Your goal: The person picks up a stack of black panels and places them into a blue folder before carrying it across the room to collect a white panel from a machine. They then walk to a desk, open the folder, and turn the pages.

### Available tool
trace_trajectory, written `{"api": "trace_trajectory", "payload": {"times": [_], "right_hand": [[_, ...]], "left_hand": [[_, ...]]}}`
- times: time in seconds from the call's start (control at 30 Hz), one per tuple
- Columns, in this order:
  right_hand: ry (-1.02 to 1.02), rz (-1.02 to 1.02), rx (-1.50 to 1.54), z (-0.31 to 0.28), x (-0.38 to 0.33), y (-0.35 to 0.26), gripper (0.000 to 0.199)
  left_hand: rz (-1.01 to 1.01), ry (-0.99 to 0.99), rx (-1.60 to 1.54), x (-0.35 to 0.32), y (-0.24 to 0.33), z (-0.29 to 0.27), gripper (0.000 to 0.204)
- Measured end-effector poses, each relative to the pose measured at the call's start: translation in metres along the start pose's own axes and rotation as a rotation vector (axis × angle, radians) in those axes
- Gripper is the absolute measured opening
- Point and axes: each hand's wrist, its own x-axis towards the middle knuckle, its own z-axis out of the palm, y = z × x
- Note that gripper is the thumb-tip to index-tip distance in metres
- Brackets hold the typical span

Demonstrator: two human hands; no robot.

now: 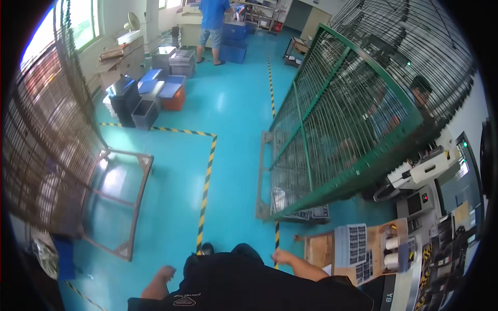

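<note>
My left hand [166, 273] hangs beside my dark shirt at the lower edge, its fingers loosely curled, with nothing visible in it. My right hand [282, 256] is held in front of my right side, fingers curled in, no object showing. Closest to that hand is a wooden-topped bench [318, 250] bearing printed sheets [357, 245] with dark label-like blocks. One black shoe [207, 249] shows below me on the blue-green floor [174, 192].
A tall green wire drying rack [306, 124] stands ahead on the right; a brown metal rack [137, 207] is on the left. Grey bins [145, 111] stack farther off, near a person in blue [211, 20]. Another person [419, 90] is behind the green rack. Yellow-black tape [207, 181] marks the floor.
</note>
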Motion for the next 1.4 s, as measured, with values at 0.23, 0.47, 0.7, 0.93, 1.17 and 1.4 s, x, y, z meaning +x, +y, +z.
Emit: {"api": "trace_trajectory", "payload": {"times": [0.23, 0.47, 0.7, 0.93, 1.17, 1.4], "right_hand": [[-0.425, -0.119, -0.395, -0.112, 0.152, 0.058, 0.018], [-0.156, -0.259, -0.658, -0.422, 0.332, -0.076, 0.020], [0.601, -0.103, 0.455, -0.801, 0.500, -0.348, 0.014], [0.624, -0.014, 0.781, -0.919, 0.657, -0.324, 0.013], [0.503, 0.392, 1.089, -1.031, 0.710, -0.349, 0.023], [0.566, 0.191, 0.765, -1.294, 0.878, -0.335, 0.031]], "left_hand": [[0.540, 0.325, -0.265, 0.080, 0.442, -0.227, 0.033], [0.237, -0.028, -0.144, 0.200, 0.625, -0.246, 0.026], [0.546, -0.203, 0.394, 0.270, 0.731, -0.336, 0.033], [0.976, -0.148, 0.718, 0.448, 1.079, -0.455, 0.029], [0.526, 0.116, -0.055, 0.524, 1.493, -0.575, 0.032], [0.394, 0.017, -0.259, 0.580, 1.727, -0.534, 0.022]]}}
